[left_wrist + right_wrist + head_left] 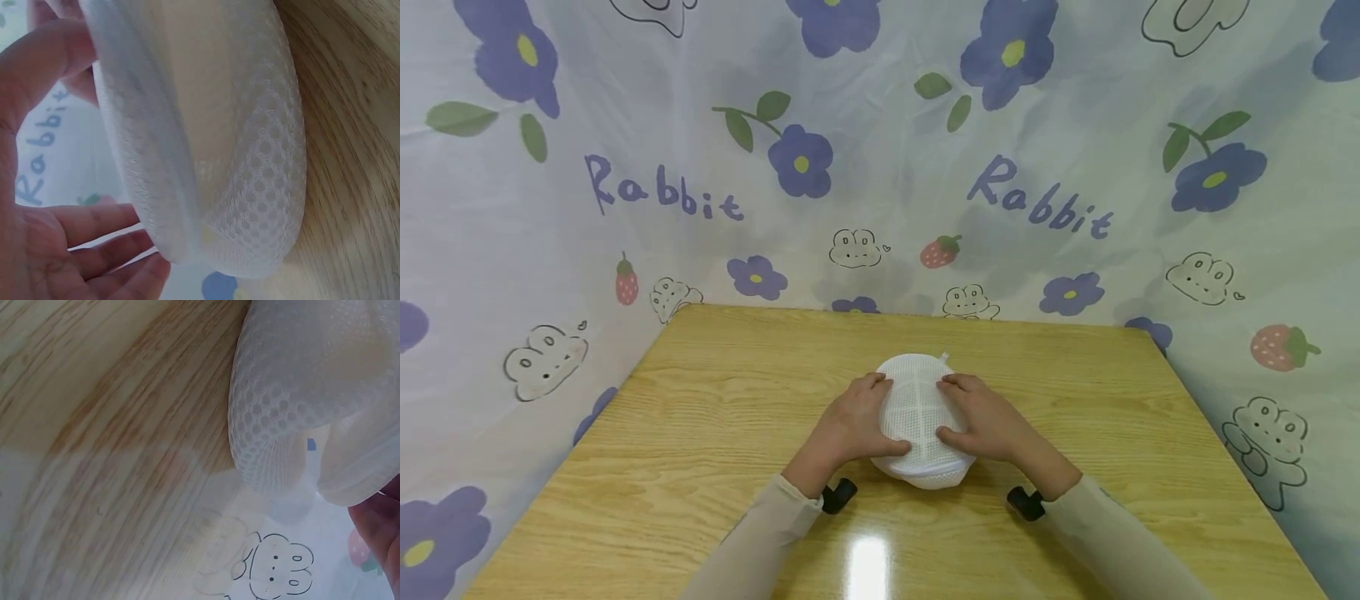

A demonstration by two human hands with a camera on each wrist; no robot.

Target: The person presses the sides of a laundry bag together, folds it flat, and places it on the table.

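Observation:
A white, rounded mesh laundry bag (919, 412) rests on the wooden table, with a small tab at its far edge. My left hand (856, 421) grips its left side, the thumb lying over the top and the fingers along the far edge. From the other side my right hand (988, 418) holds it in much the same way. Up close in the left wrist view, the bag (259, 162) shows coarse honeycomb mesh below a smoother band. Only a few right fingertips (378, 522) appear at the bag's edge in the right wrist view.
The wood-grain table (737, 392) reaches back to a white curtain (895, 200) printed with flowers, rabbits and strawberries. A black wrist mount (841, 496) sits under the left wrist, and another black mount (1026, 503) under the right. Light glares off the table's near side.

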